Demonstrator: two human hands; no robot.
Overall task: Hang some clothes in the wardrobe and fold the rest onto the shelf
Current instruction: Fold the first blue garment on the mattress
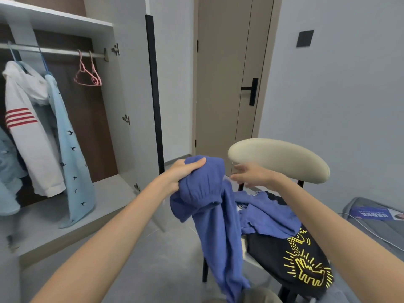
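My left hand [183, 171] grips the bunched waistband of a blue garment [209, 206] and holds it up above the floor, its legs hanging down. My right hand [253, 174] hovers just to the right of it, fingers straight and spread, holding nothing. More blue cloth [266, 213] and a black shirt with a yellow print [301, 261] lie on the chair seat. In the open wardrobe at left, a white hoodie with red stripes [28, 127] and a light blue bird-print shirt [70, 149] hang from the rail [61, 52]. Two empty pink hangers [88, 73] hang beside them.
A beige-backed chair [279, 159] stands in front of me. The open wardrobe door [135, 95] with its black edge stands between wardrobe and room door [225, 73]. The wardrobe's grey bottom shelf [72, 213] lies low left. A grey bed with a blue leaflet [376, 213] is at right.
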